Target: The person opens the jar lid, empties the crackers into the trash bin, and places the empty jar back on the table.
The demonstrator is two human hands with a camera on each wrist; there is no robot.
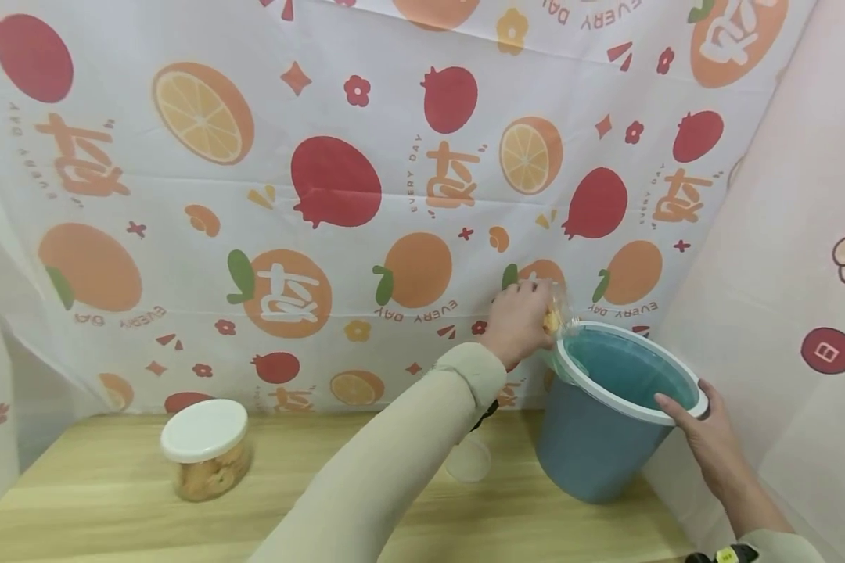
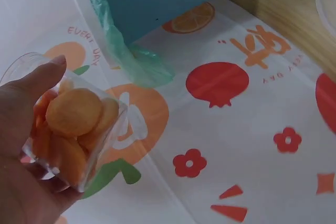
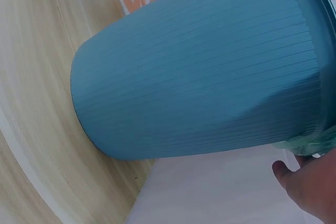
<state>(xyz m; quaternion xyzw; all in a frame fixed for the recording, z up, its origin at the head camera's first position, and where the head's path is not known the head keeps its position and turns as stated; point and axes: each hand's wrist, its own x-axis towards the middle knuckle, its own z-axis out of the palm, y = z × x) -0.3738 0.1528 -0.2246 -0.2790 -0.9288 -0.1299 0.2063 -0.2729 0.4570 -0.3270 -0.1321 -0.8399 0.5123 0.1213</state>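
Observation:
My left hand (image 1: 519, 322) grips a clear plastic tub (image 2: 79, 124), thumb on one side and fingers round the other. Round golden biscuits (image 2: 73, 113) show through its wall. In the head view the tub is beside the left rim of a blue bin (image 1: 598, 446), largely covered by the hand. A thin green bag (image 2: 139, 66) lines the bin and hangs over its white rim (image 1: 630, 407). On the far right of the bin, my right hand (image 1: 714, 442) holds that rim, thumb over the edge; most of this hand is outside the right wrist view.
A jar (image 1: 211, 473) of biscuits with a white lid (image 1: 204, 430) stands on the left of the wooden table (image 1: 98, 485). A loose translucent lid (image 1: 468, 460) lies left of the bin. A fruit-print cloth (image 1: 408, 102) hangs close behind, with another sheet at right.

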